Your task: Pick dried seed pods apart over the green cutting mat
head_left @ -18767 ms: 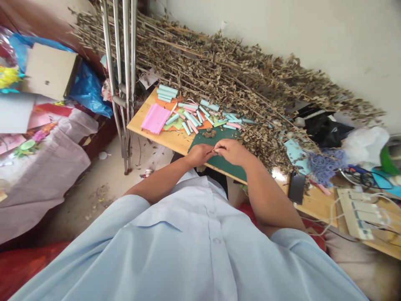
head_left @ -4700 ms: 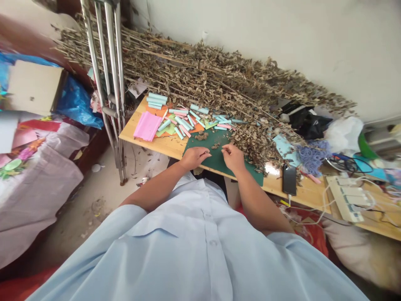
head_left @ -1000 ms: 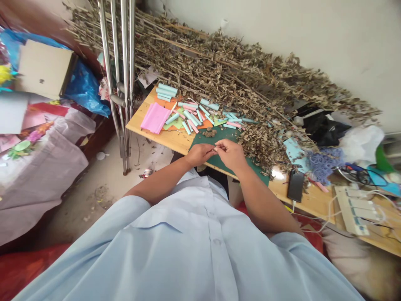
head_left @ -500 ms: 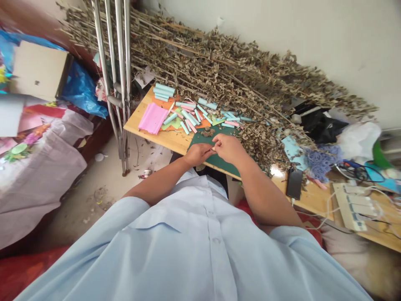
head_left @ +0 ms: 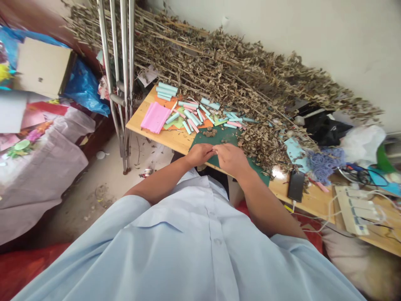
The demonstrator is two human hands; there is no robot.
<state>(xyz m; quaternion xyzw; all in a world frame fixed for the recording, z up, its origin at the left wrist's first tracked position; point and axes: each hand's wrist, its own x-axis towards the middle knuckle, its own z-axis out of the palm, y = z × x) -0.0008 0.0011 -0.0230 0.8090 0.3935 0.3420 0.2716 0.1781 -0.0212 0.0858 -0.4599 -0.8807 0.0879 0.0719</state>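
Over the near edge of a green mat (head_left: pixel 224 134), my left hand (head_left: pixel 200 154) and my right hand (head_left: pixel 232 159) meet at the fingertips. Both hands are closed in a pinch. Whatever lies between the fingers is hidden or too small to name. Just beyond them a small clump of crumbled dry leaves (head_left: pixel 209 132) rests on the mat. A larger heap of dry leaves (head_left: pixel 261 144) spreads to the right of my right hand. Several rolled blue and pink paper tubes (head_left: pixel 191 117) lie farther back on the wooden table (head_left: pixel 175 139).
Long dried plant stalks (head_left: pixel 219 62) are piled along the wall. Metal crutches (head_left: pixel 123 83) stand at the table's left end, near folded pink paper (head_left: pixel 156 117). To the right are a phone (head_left: pixel 296 186), purple yarn (head_left: pixel 326 163) and a power strip (head_left: pixel 352 209) with cables.
My right hand has lowered and turned, so its raised fingers now press down against the left fingertips. A small pale bit seen between the fingers is now hidden. The view has shifted slightly.
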